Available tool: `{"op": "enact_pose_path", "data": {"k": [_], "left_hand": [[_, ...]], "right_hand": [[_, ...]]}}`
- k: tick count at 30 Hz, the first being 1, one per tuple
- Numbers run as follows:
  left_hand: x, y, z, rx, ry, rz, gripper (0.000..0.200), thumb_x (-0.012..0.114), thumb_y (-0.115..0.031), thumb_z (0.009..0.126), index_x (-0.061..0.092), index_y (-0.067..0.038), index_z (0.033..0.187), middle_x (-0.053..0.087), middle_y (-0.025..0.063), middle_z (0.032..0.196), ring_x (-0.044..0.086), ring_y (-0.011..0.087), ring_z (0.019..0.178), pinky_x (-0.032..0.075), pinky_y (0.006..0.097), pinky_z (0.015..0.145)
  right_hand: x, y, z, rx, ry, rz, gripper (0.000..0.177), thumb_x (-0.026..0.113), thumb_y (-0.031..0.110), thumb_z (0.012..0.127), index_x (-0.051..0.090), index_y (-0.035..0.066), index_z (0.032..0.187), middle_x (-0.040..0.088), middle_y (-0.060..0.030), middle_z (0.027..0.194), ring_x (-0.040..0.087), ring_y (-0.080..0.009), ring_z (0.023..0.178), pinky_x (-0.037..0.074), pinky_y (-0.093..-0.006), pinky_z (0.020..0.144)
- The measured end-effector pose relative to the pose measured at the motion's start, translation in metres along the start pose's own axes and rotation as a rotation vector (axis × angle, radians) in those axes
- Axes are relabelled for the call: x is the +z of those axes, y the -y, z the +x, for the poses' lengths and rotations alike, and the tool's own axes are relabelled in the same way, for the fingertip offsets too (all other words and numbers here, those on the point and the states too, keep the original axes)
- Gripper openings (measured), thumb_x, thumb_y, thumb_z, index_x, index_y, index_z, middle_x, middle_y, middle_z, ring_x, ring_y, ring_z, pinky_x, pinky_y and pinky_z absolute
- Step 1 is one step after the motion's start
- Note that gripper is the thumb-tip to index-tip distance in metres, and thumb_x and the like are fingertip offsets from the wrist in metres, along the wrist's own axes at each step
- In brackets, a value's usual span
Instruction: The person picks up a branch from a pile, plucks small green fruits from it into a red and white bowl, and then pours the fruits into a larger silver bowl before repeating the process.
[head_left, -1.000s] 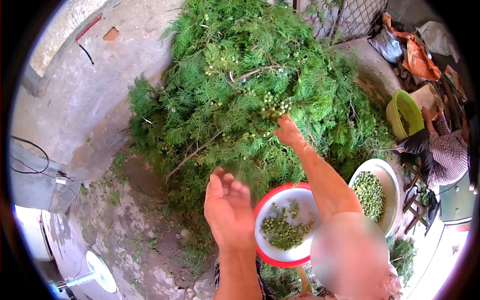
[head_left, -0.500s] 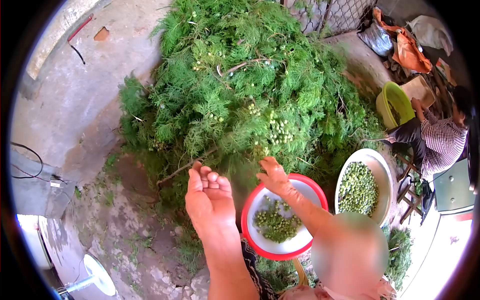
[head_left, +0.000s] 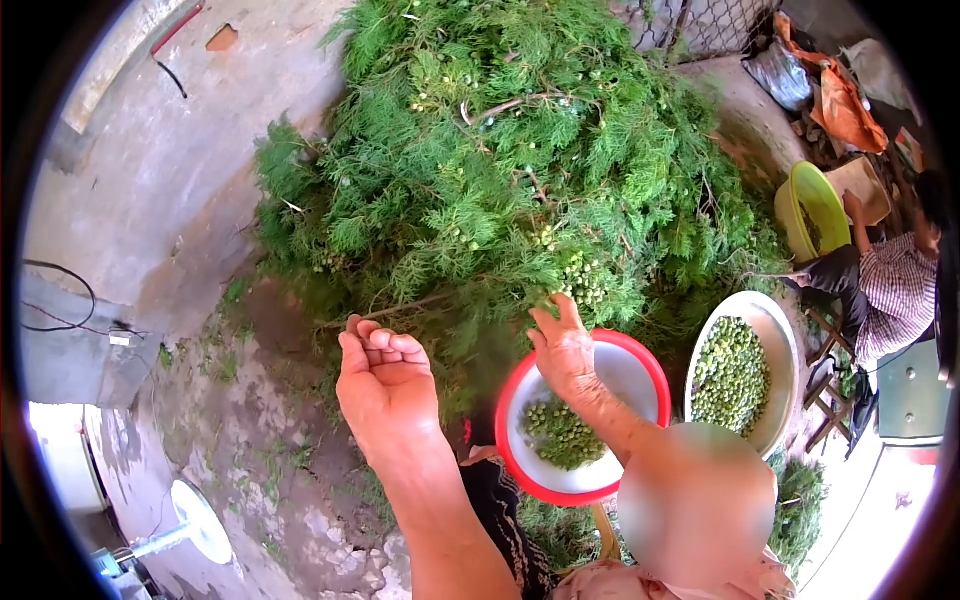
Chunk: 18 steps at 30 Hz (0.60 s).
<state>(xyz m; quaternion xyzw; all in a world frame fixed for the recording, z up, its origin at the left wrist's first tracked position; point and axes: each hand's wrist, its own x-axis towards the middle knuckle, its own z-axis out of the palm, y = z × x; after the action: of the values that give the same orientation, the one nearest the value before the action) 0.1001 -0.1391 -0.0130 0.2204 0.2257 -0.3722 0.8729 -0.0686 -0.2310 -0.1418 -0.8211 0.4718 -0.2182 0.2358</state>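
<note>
My left hand (head_left: 390, 385), palm up with curled fingers, holds the thin woody stem of a leafy green branch (head_left: 415, 303). To its right, my right hand (head_left: 566, 350) has bent, spread fingers at the branch's feathery foliage, just below a cluster of green berries (head_left: 585, 280); nothing shows between them. Under the right hand and forearm is a red-rimmed white basin (head_left: 508, 385) holding green berries (head_left: 565, 435). Behind both hands rises a large heap of green branches (head_left: 470, 180).
A pale metal basin (head_left: 785, 345) of green berries (head_left: 730, 375) stands at right. Beyond it, a seated person (head_left: 895, 290) has a hand near a yellow-green tub (head_left: 818, 205). A white fan (head_left: 200, 522) is at lower left, an orange sack (head_left: 845, 110) at upper right.
The view has shifted, so the heap and basins appear further right. My left hand has moved left and slightly down, away from my right hand, which has risen slightly toward the berry cluster.
</note>
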Motion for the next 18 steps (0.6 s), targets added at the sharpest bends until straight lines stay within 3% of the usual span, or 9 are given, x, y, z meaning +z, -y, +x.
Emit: {"op": "enact_pose_path", "data": {"k": [6, 10, 11, 14, 16, 18], "left_hand": [[0.001, -0.008, -0.003, 0.014, -0.019, -0.02, 0.021, 0.042, -0.02, 0.094, 0.056, -0.004, 0.094, 0.06, 0.0018, 0.076, 0.056, 0.0142, 0.063, 0.048, 0.029, 0.06], [0.001, -0.014, -0.003, 0.029, -0.029, -0.032, 0.021, 0.043, -0.021, 0.094, 0.055, -0.004, 0.094, 0.059, 0.0016, 0.076, 0.056, 0.014, 0.063, 0.047, 0.0282, 0.06], [0.001, -0.015, -0.004, 0.033, -0.028, -0.032, 0.021, 0.043, -0.021, 0.094, 0.055, -0.004, 0.094, 0.059, 0.0014, 0.076, 0.055, 0.0138, 0.063, 0.047, 0.028, 0.06], [0.003, -0.018, -0.006, 0.044, -0.043, -0.023, 0.021, 0.042, -0.021, 0.094, 0.055, -0.004, 0.095, 0.058, 0.001, 0.076, 0.054, 0.0134, 0.063, 0.047, 0.0275, 0.06], [0.006, -0.019, -0.008, 0.051, -0.067, -0.01, 0.021, 0.041, -0.021, 0.094, 0.054, -0.004, 0.096, 0.058, 0.0008, 0.076, 0.053, 0.013, 0.064, 0.046, 0.0273, 0.06], [0.009, -0.019, -0.009, 0.074, -0.095, 0.018, 0.019, 0.044, -0.021, 0.094, 0.052, -0.005, 0.099, 0.055, 0.0005, 0.078, 0.05, 0.0113, 0.064, 0.045, 0.0256, 0.06]], "right_hand": [[0.04, 0.016, 0.054, -0.149, -0.104, 0.331, 0.023, 0.061, 0.003, 0.075, 0.059, 0.001, 0.097, 0.057, -0.0184, 0.093, 0.056, -0.037, 0.085, 0.046, -0.0387, 0.074], [0.065, 0.021, 0.095, -0.104, -0.133, 0.256, 0.021, 0.059, 0.0, 0.075, 0.059, 0.0, 0.096, 0.058, -0.0199, 0.09, 0.056, -0.038, 0.082, 0.047, -0.039, 0.072], [0.069, 0.023, 0.101, -0.067, -0.135, 0.247, 0.026, 0.057, -0.003, 0.073, 0.059, 0.001, 0.098, 0.058, -0.0169, 0.095, 0.055, -0.0358, 0.09, 0.046, -0.0371, 0.076], [0.062, 0.052, 0.122, -0.36, -0.276, 0.027, 0.033, 0.054, -0.005, 0.07, 0.06, 0.004, 0.101, 0.058, -0.0135, 0.102, 0.05, -0.0345, 0.103, 0.042, -0.0383, 0.084], [0.06, 0.069, 0.133, -0.507, -0.237, -0.089, 0.043, 0.051, -0.006, 0.067, 0.057, 0.007, 0.108, 0.055, -0.0118, 0.109, 0.044, -0.0346, 0.112, 0.037, -0.0424, 0.093], [0.066, 0.076, 0.144, -0.51, -0.023, -0.294, 0.046, 0.054, -0.002, 0.071, 0.051, 0.009, 0.116, 0.053, -0.0108, 0.112, 0.041, -0.0345, 0.115, 0.029, -0.0511, 0.099]]}}
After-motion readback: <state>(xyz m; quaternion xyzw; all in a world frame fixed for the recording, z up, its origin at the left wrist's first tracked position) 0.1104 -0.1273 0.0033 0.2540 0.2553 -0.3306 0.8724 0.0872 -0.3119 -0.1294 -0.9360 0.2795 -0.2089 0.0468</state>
